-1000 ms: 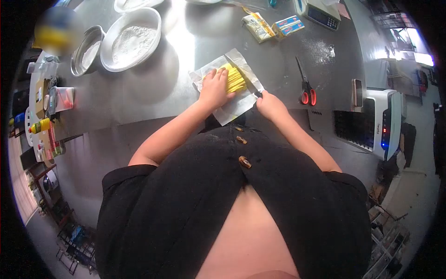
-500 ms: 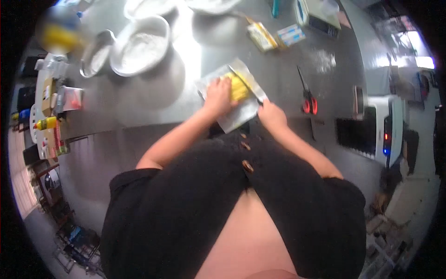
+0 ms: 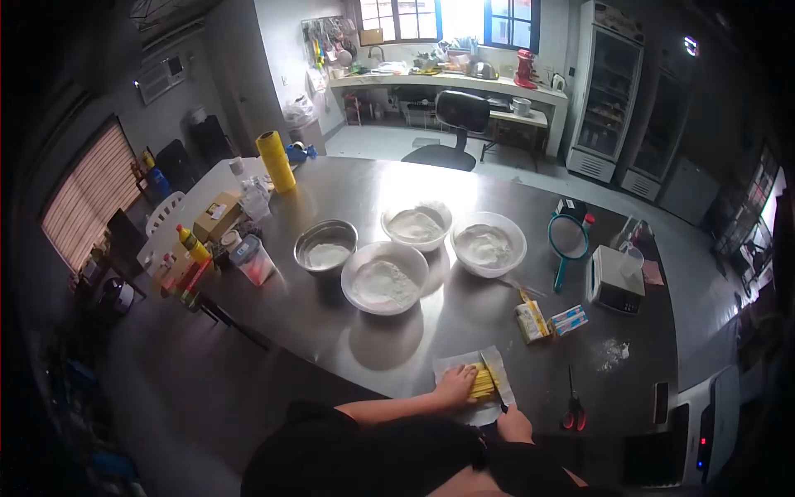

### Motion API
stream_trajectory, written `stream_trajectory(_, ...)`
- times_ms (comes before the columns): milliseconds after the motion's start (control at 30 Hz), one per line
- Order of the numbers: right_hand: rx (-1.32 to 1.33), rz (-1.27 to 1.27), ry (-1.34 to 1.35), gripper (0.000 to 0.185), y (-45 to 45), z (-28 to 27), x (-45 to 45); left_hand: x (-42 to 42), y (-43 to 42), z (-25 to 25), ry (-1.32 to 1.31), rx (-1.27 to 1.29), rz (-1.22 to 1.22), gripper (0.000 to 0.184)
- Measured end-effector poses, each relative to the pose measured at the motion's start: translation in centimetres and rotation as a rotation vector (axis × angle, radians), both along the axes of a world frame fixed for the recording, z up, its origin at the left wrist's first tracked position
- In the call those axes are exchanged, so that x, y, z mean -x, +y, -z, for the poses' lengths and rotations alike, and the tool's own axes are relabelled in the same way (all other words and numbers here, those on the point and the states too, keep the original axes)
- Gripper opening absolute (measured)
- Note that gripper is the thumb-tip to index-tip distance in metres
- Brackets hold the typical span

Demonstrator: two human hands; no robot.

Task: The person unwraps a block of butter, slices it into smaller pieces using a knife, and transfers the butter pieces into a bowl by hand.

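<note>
On the steel table, a block of yellow butter, scored into strips, lies on an unfolded white wrapper close to the near edge. My left hand presses on the butter's left part, its fingers bent over the block. A kitchen knife is gripped by its dark handle in my right hand. Its blade slants across the right side of the butter, pointing away from me. How deep the blade sits cannot be made out.
Several bowls of white powder, one a white bowl, stand beyond my hands. Right of the wrapper are red-handled scissors, two small packages, one blue and white, a teal strainer and a scale. A yellow roll stands far left.
My view has tilted up, so the far table and room now show. Both hands stay at the butter, the left pressing on it and the right holding the knife.
</note>
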State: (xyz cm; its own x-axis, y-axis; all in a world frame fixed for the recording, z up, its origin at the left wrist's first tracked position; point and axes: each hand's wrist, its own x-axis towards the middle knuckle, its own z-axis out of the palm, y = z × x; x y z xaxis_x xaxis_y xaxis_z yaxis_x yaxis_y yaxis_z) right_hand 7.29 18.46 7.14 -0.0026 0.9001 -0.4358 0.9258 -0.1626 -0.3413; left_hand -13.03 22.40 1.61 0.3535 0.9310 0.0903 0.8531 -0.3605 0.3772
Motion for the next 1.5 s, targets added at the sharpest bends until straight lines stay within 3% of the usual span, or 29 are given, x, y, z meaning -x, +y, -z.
stream_trajectory(500,0.068,-0.027,-0.045,0.034,0.1,-0.3,-0.5,-0.2,-0.3,-0.2,-0.003,0.088,-0.037,0.084)
stream_trajectory(1167,-0.150,-0.047,-0.060,0.029,-0.3,1.6,-0.4,-0.3,-0.2,0.1,0.012,0.082,-0.054,0.088)
stream_trajectory(1500,-0.130,0.007,-0.019,0.028,0.2,0.7,-1.1,-0.2,0.3,0.5,0.003,0.103,-0.048,0.091)
